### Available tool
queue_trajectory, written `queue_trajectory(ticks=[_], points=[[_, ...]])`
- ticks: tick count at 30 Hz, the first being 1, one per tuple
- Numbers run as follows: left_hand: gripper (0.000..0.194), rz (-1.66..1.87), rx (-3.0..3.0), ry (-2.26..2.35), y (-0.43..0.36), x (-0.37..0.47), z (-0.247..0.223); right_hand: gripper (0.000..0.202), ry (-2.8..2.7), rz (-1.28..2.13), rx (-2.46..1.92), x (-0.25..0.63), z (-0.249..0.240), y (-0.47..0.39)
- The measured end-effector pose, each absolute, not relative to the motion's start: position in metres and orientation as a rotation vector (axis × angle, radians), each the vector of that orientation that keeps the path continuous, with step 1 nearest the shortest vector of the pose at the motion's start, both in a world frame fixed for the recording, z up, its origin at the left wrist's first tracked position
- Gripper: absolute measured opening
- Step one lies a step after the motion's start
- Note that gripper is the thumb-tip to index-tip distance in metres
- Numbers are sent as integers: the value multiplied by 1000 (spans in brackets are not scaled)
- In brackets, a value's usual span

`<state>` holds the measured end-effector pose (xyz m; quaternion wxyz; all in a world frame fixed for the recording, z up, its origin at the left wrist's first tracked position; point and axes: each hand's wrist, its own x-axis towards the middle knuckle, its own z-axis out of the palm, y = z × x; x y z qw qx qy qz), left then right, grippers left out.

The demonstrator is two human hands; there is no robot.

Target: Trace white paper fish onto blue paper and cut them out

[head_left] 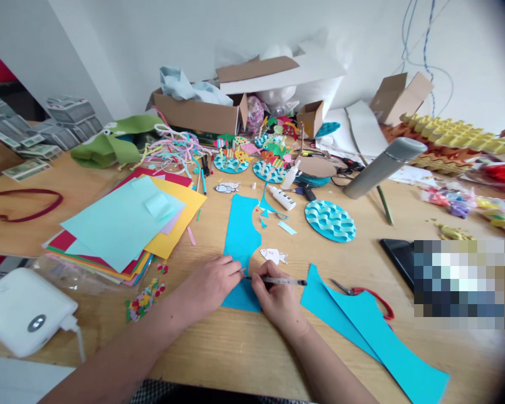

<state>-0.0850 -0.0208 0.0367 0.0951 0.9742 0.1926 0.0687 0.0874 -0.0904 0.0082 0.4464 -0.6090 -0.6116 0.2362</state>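
A blue sheet of paper [240, 224] with a curved cut along its right side lies in front of me. My left hand [214, 283] presses down on its lower part, fingers bent and close together. A small pale piece shows by those fingertips, too hidden to name. My right hand [275, 294] is closed around a pen [284, 280], whose tip meets the blue paper beside the left fingertips. Just above the right hand is a white paper fish [272, 256]. Other cut blue sheets [374, 325] lie to the right, partly over red-handled scissors [382, 304].
Left are stacked coloured papers [122, 224], small paper scraps [145, 297] and a white power bank [27, 311]. Farther back are glue bottles [283, 197], a blue wavy paper disc [330, 221] and a grey cylinder [385, 165]. A dark phone [398, 264] lies right; cardboard boxes [197, 112] line the wall.
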Motion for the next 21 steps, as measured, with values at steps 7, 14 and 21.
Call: queue_trajectory(ticks=[7, 14, 21], points=[[17, 215, 2893, 583, -22, -85, 36, 18, -1544, 569, -1508, 88, 6, -90], [18, 207, 2893, 583, -21, -86, 32, 19, -1527, 561, -1504, 88, 6, -91], [18, 191, 2890, 594, -20, -86, 30, 20, -1526, 554, -1506, 88, 3, -91]])
